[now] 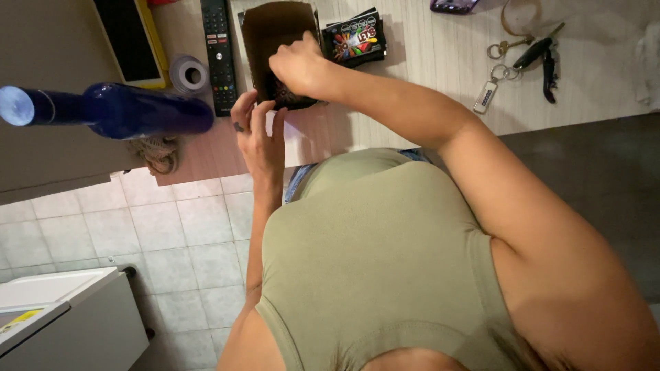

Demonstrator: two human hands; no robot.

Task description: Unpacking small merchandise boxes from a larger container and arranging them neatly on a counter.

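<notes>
- The right hand (299,65), in the upper middle of the frame, reaches down into an open brown cardboard box (275,31); its fingers curl inside the box, but what they close on is hidden, so whether the grip holds anything cannot be told.
- The left hand (258,134), just below the box, has its fingertips pressed against the box's near edge, fingers bent; it appears to steady the box, a loose bracing touch and no full grip around it.
- The box stands on the light wooden desk (412,89), between a black remote control (218,51) at its left and a dark packet with coloured print (356,38) touching or just beside it at the right.
- Further left are a roll of tape (188,74) and a blue bottle (110,110), which juts across the upper left of the frame, blurred.
- At the upper right lie a bunch of keys with a tag (512,65) and a dark phone (454,5), well apart from the hands.
- Judged risk: the box sits near the desk's front edge, so a push from the right hand with only fingertip bracing could slide or tip it toward the tiled floor (172,240).
- A sideways shift could also knock the remote or the packet.
</notes>
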